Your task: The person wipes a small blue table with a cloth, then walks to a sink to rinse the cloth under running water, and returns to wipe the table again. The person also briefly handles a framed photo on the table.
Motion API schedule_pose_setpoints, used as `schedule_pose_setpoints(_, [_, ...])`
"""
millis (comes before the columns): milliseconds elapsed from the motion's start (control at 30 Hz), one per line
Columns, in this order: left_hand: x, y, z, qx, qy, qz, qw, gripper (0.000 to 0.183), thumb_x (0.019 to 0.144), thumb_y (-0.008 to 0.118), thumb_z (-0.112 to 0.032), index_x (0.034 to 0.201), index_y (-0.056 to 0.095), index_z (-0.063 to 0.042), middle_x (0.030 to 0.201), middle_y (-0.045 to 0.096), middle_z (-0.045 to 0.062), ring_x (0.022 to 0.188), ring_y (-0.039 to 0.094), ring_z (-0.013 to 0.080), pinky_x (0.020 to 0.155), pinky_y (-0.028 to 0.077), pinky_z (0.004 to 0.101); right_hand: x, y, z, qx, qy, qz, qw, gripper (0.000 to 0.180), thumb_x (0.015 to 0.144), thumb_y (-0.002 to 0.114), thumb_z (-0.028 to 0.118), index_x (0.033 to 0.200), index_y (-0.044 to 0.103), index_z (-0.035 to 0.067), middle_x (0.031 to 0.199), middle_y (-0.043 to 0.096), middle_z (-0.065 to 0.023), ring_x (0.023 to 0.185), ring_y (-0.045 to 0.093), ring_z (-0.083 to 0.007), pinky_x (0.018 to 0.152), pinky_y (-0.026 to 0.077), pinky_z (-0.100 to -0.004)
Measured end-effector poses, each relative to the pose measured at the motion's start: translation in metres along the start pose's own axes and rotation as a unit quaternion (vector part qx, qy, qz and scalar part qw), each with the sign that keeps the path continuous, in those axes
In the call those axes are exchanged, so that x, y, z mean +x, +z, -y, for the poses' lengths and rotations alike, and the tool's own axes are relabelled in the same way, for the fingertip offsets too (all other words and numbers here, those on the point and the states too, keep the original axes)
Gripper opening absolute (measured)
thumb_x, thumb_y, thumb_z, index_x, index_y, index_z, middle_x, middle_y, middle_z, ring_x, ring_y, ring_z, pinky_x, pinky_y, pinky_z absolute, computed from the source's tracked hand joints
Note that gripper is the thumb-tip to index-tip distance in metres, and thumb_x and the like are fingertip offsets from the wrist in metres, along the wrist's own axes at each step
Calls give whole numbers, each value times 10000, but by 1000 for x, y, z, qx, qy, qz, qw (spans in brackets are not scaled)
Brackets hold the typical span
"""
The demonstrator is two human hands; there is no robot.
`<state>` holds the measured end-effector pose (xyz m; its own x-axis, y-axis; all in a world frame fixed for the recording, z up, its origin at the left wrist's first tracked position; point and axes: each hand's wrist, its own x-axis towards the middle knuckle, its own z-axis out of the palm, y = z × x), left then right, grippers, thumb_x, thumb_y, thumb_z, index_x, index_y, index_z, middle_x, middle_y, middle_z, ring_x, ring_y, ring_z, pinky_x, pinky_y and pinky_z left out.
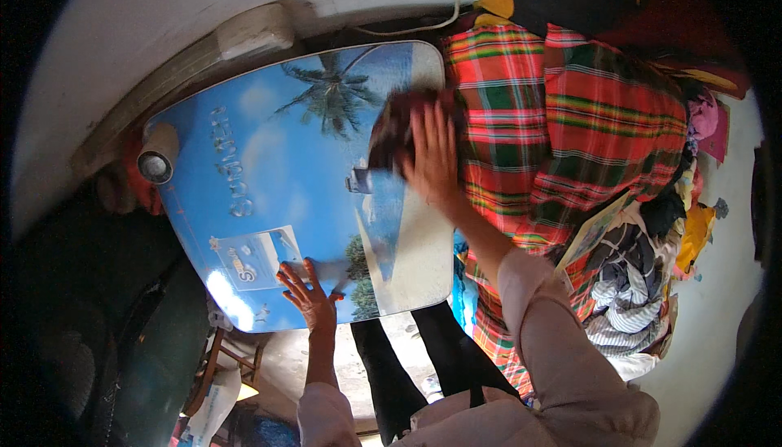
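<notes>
A table with a glossy blue top [263,111], printed with a palm tree and a beach, stands before me. My right hand [435,153] lies with fingers extended on a bunched dark cloth [391,129], pressing it near the table's right side; hand and cloth are a little blurred. My left hand [310,297] rests on the tabletop near the front edge, fingers spread, holding nothing. Its fingertips touch the corner of a printed rectangle with a small beach picture [256,259]. A cardboard-coloured tube or roll [160,152] sits at the table's far left corner.
Red plaid cloth [501,92] covers a surface directly right of the table. Beyond it lies a heap of clothes [629,294], with a thin flat board [592,230] leaning near it. A pale cable [457,10] runs along the wall behind. A wooden chair or stool [211,364] stands at lower left.
</notes>
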<state>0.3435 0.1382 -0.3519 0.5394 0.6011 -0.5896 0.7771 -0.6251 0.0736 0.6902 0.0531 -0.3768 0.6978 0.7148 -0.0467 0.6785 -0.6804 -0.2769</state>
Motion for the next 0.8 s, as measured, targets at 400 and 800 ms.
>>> schedule_pose_setpoints(400, [1,-10,5,-6,-3,23,1000,1251,559,836,-377,1503,36,-196,1496,-109,307,1374,-38,520,1007,239,694,-13,-4,11,19,-206,102,973,556,876,577,365,1283,484,-2,1412,368,-202,1337,302,-377,1095,226,-527])
schedule_pose_setpoints(800, [6,-4,9,20,15,9,1000,1264,545,841,-419,1504,53,-181,1487,-57,334,1356,28,557,971,265,722,104,63,214,-85,-352,66,930,485,861,528,359,1253,546,73,1408,402,-158,1346,299,-333,1125,195,-488])
